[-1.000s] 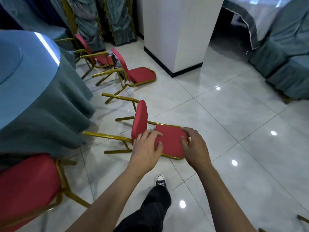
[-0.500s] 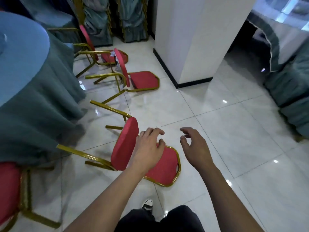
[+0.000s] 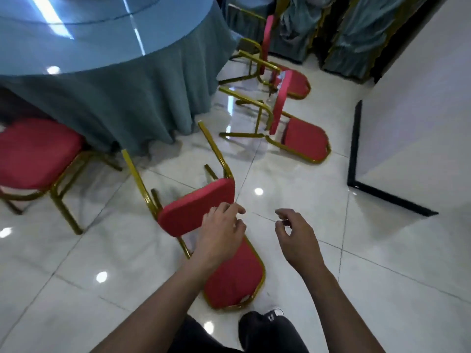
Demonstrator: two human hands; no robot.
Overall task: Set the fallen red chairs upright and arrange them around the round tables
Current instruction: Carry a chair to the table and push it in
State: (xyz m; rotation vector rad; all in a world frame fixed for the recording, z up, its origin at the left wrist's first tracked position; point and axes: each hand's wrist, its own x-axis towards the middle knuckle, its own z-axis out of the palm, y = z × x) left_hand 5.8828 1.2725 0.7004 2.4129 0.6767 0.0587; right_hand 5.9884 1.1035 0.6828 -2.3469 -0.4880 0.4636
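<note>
The nearest red chair (image 3: 196, 208) with a gold frame lies on its back on the white tiles, its legs pointing toward the round table (image 3: 107, 59) draped in teal cloth. My left hand (image 3: 220, 234) is over the near corner of its seat, fingers loosely curled, with no grip that I can make out. My right hand (image 3: 297, 238) hovers beside it to the right, fingers relaxed and holding nothing. Two more fallen red chairs lie beyond, one (image 3: 304, 140) in the middle and another (image 3: 293, 84) farther back. An upright red chair (image 3: 33, 151) stands at the table's left side.
A white pillar (image 3: 420, 118) with a black base rises on the right. Stacked furniture under teal covers (image 3: 356, 34) lines the back wall. My leg and shoe (image 3: 272, 313) are just below the nearest chair. Glossy tiled floor stretches to the right.
The view has swung left toward the table. My right hand has come off the chair's back. The nearest chair has turned, its legs now pointing at the table, and lies closer to my feet.
</note>
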